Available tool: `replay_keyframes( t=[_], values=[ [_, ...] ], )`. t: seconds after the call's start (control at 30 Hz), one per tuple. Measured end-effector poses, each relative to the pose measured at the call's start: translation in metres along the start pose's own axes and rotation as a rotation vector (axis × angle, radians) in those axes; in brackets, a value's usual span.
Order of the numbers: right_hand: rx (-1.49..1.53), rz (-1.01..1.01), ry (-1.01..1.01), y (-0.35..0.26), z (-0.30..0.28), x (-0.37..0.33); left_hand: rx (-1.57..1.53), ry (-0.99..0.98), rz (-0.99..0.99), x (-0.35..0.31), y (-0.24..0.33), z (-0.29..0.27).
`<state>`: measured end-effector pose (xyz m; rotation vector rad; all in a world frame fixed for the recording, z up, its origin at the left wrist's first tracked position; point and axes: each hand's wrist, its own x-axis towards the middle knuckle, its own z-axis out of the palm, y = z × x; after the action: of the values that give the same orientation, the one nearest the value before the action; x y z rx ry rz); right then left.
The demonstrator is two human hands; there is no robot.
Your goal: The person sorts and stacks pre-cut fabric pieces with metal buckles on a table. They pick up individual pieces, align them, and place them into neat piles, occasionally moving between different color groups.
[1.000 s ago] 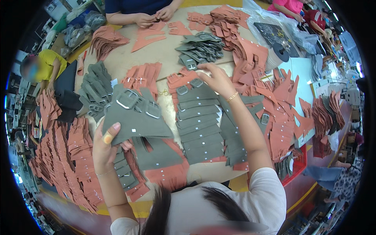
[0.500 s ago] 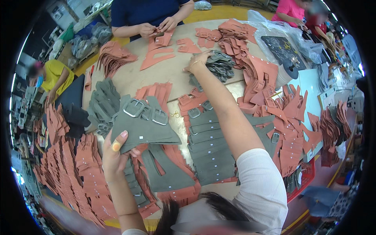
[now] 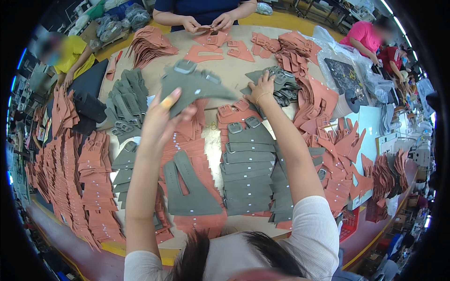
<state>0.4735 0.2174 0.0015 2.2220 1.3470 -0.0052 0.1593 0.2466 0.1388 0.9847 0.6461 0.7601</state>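
Observation:
My left hand grips dark green leather pieces with metal buckles, raised over the table and slightly blurred. Thumb and fingers close on their lower left edge. Farther right, my right hand rests with fingers spread on the edge of a heap of green buckled pieces. Below and between my arms lies a green piece with two straps, on top of salmon pieces. Beside it runs an overlapping row of green pieces, buckles at its far end.
Salmon piles crowd the left side and right side. Another green stack sits at left. Across the table, a co-worker's hands handle a salmon piece. A thread cone stands at right, near a dark board.
My left hand has carried the green pieces up and away from me, uncovering the strapped piece below. My right hand stays at the green heap, its fingers now spread on it. The view has shifted.

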Motion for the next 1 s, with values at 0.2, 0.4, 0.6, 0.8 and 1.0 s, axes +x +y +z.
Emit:
replay_keyframes(
  t=[0.2, 0.4, 0.6, 0.8, 1.0],
  values=[
    [-0.019, -0.018, 0.056, 0.002, 0.007, -0.007, -0.302, -0.005, 0.222, 0.115, -0.078, 0.047],
    [-0.033, -0.019, 0.081, 0.001, 0.012, -0.005, -0.571, 0.258, -0.138, 0.185, -0.193, 0.04],
    [-0.018, -0.025, 0.108, 0.0, 0.016, 0.0, -0.618, 0.356, -0.303, 0.204, -0.229, 0.02],
    [-0.024, -0.023, 0.079, 0.002, 0.009, -0.001, -0.814, 0.114, -0.33, 0.147, -0.17, 0.045],
    [0.279, -0.189, 0.835, 0.02, -0.006, -0.063, -0.097, -0.455, -0.207, -0.007, -0.051, -0.008]
  ],
)
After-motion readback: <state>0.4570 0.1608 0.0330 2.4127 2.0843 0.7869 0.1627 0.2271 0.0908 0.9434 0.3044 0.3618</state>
